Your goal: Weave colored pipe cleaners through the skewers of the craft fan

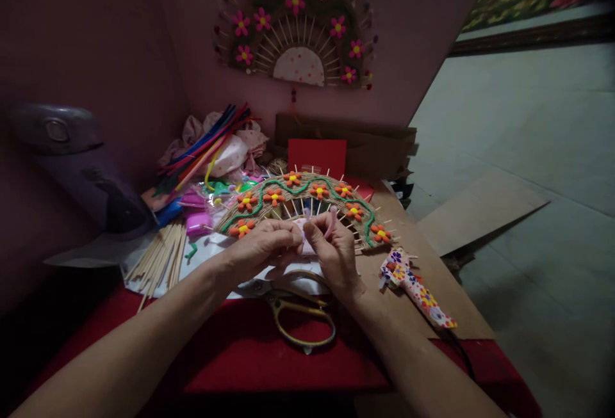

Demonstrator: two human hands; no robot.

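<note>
Both hands meet over the front of a fan-shaped craft piece (288,186) of twine and sticks, set with orange flowers and a wavy green strip. My left hand (269,245) is closed in a pinch, its fingertips near a small pale pink piece (307,229). Opposite it, my right hand (339,255) pinches that pale piece between thumb and fingers; whether it is clay or cloth I cannot make out. Below the hands lie large scissors (303,341) with gold-toned handles, the blades partly hidden by white paper and the left hand.
Thin wooden sticks (158,255) and a short green strip (191,251) lie left. Behind are colourful pipe cleaners (211,143) and bagged clay packs (196,223). A tumbler (91,168) stands far left. A flower-decorated glue gun (416,287) rests on cardboard (461,315). A finished fan (295,27) hangs behind.
</note>
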